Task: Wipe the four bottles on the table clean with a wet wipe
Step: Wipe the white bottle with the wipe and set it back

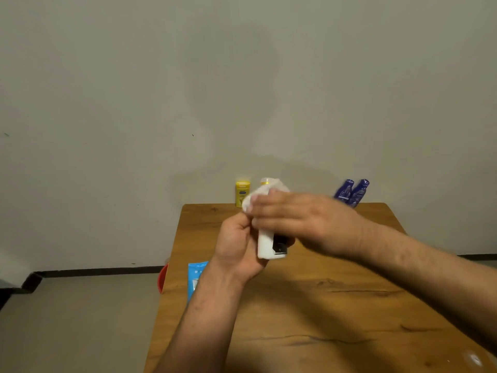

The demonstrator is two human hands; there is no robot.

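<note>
The blue wipe pack (197,275) lies at the table's (322,305) 9 o'clock edge. Your left hand (236,249) curls round the lower half of the white bottle (266,246), held above the table's middle. Grip it firmly and turn it as you rub. The yellow bottle (242,192) stands at 12 o'clock. Your right hand (301,222) wraps the wet wipe (251,200) round the bottle's top, so work downward from there. Two blue bottles (352,193) stand at 1 o'clock.

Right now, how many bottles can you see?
4. White bottle gripped by the left hand; yellow bottle at the far edge of the table; two blue bottles side by side, far right.
</note>
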